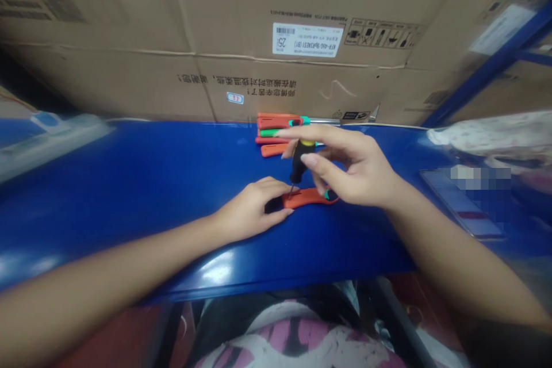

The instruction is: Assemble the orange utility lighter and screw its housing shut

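An orange handle with a green end (307,197) lies on the blue table (150,184). My left hand (254,210) is curled round its left end and pins it to the table. My right hand (349,167) pinches a small screwdriver with a black and yellow handle (299,160), held upright. The screwdriver's thin tip touches the orange handle near my left fingers.
A stack of orange and green handles (280,132) lies behind my hands against large cardboard boxes (276,40). A phone (463,202) lies at the right, with crumpled cloth (495,132) behind it. A pale flat object (47,132) sits at the far left.
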### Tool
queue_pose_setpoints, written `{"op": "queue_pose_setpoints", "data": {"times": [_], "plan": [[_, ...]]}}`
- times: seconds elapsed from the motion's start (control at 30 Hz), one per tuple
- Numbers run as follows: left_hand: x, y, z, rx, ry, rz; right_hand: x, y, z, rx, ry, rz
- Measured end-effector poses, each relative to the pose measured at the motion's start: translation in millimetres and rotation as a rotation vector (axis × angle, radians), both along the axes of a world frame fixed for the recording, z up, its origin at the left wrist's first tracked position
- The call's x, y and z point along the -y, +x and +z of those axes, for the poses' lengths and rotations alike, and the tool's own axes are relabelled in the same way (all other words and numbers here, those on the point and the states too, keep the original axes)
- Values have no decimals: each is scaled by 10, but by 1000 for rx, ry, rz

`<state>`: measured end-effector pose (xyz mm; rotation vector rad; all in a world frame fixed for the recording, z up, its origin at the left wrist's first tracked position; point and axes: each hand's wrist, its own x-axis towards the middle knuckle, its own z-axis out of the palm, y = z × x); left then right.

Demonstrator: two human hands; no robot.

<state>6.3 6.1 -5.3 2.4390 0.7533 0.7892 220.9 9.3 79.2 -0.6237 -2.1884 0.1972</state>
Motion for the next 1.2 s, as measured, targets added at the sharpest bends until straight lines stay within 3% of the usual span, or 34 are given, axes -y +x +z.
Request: {"op": "queue_pose_setpoints", "data": {"times": [0.17,0.33,0.5,0.67,0.8,0.97,1.1,1.2], "plan": [[-10,3,-9,8,-4,-3,-16,-39,-50,-65,189,-153],[-11,9,0,3,-37,-20,-53,-28,-48,-27,-44,-1],[-17,3,-15,14,-14,-14,-66,-19,-37,-55,162,-76],[-20,-4,-14,-4,-21,-20,-29,-33,-38,-25,-17,21],[-21,-1,-13,6,-3,-15,-19,-15,-37,40,127,-78],[-25,7,-15,1,-8,-22,-13,-2,-43,78,14,-19],[-26,4,-15,5,-7,-22,-24,-5,-51,3,150,-86],[-23,-1,-13,-2,-22,-24,-30,-7,-41,11,63,-38]]}}
